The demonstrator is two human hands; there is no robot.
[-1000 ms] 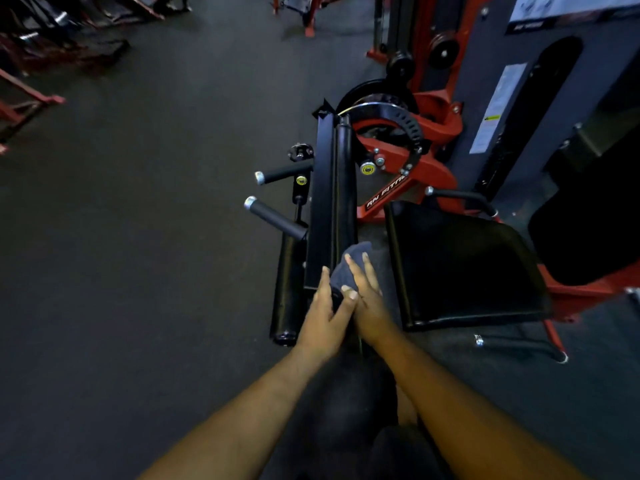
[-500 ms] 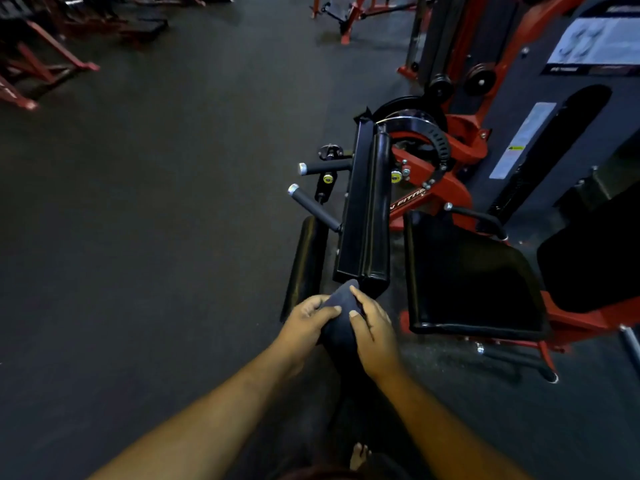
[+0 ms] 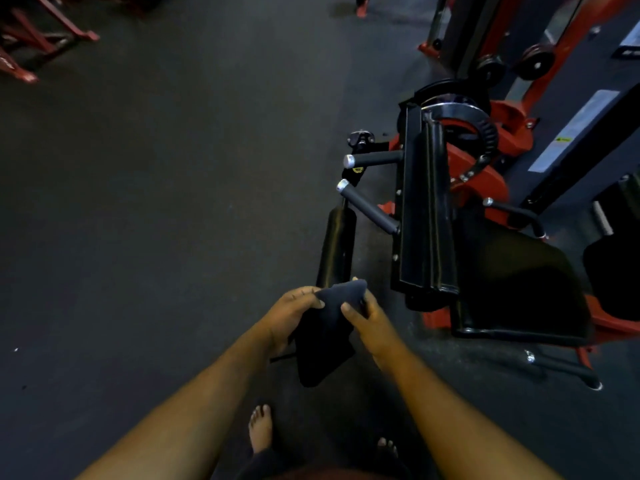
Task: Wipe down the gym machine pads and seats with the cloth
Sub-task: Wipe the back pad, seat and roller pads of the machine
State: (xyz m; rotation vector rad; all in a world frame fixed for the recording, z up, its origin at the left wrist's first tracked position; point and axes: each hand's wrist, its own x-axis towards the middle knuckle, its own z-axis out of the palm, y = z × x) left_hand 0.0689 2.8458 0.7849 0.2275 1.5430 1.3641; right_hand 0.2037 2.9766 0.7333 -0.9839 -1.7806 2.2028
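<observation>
The cloth (image 3: 325,337) is hanging between both hands, the left hand (image 3: 289,318) and right hand (image 3: 372,322) each pinching its top edge; the long pad (image 3: 427,216) is lying far-right, running near-to-far, nearer the right hand.

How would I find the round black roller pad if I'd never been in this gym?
Find the red and black gym machine on the right. Beside its long flat pad stick out two grip handles. Just below them, the roller pad is the only round, tube-shaped cushion, lying nearest the cloth.
</observation>
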